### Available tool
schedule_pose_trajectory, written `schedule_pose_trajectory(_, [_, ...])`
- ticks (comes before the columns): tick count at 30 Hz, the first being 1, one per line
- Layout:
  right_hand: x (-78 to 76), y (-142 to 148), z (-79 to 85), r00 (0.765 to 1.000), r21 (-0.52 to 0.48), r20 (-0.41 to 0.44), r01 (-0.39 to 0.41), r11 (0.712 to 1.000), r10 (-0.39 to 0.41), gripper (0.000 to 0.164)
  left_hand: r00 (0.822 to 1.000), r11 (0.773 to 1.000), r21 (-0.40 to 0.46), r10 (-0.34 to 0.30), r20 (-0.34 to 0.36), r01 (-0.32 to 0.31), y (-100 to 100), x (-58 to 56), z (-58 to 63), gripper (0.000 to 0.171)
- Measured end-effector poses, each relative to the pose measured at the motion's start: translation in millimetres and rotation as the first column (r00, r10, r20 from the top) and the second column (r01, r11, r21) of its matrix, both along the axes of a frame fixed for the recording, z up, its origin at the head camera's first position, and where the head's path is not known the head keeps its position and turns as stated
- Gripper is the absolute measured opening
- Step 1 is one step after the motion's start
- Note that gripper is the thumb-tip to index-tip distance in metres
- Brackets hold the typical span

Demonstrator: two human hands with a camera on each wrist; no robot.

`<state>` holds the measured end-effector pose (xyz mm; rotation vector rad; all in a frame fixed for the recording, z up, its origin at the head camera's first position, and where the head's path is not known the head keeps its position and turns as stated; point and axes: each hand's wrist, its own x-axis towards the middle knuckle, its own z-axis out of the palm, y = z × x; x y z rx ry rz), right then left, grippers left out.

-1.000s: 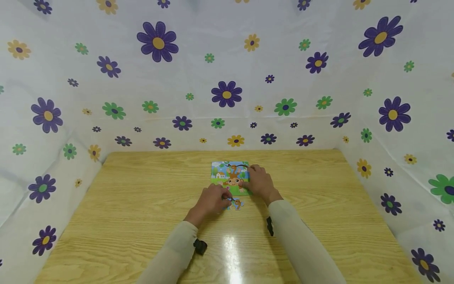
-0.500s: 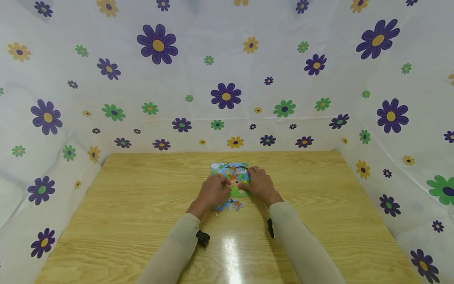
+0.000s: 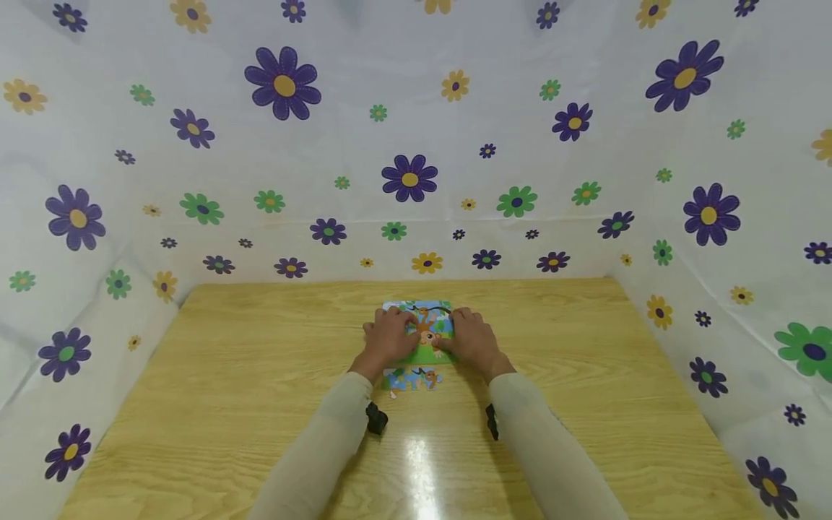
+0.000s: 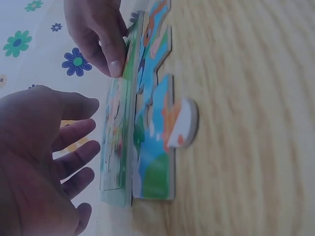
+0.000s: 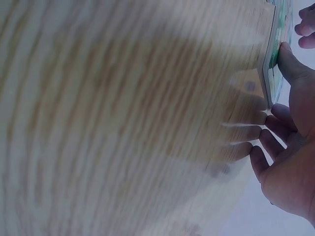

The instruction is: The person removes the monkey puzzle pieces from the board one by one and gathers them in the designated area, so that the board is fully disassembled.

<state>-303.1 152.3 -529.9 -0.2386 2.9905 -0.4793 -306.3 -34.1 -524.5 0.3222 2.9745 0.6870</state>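
Note:
A jigsaw puzzle board [image 3: 425, 355] with a monkey picture lies flat on the wooden table. My right hand [image 3: 474, 343] holds its right side, thumb on top and the other fingers along the edge, as the right wrist view shows. Over the board's left part is my left hand [image 3: 388, 338]; its fingers are spread and loosely bent in the left wrist view, with nothing seen between them. Joined loose puzzle pieces [image 4: 155, 172] lie along the board's near edge. A small white and orange piece [image 4: 186, 123] leans or rests against them.
The wooden table [image 3: 260, 404] spreads around the puzzle on all sides. White cloth walls [image 3: 351, 144] with printed flowers stand behind it and at both sides.
My left hand has moved from the loose pieces in front, forward and left onto the board's left part, uncovering those pieces. The right hand has stayed on the board's right side.

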Motion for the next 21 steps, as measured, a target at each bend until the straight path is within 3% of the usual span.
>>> schedule_pose_trajectory(7, [1.7, -0.1, -2.3, 1.0, 0.008, 0.012, 0.009, 1.0, -0.009, 0.074, 0.999, 1.0, 0.003, 0.007, 0.044, -0.007, 6.2, -4.9, -1.9, 0.035])
schedule_pose_trajectory(21, [4.1, 2.6, 0.9, 0.999, -0.017, -0.037, -0.025, 1.0, 0.024, 0.065, 0.999, 0.999, -0.033, 0.019, 0.036, -0.018, 15.4, -15.6, -9.4, 0.039])
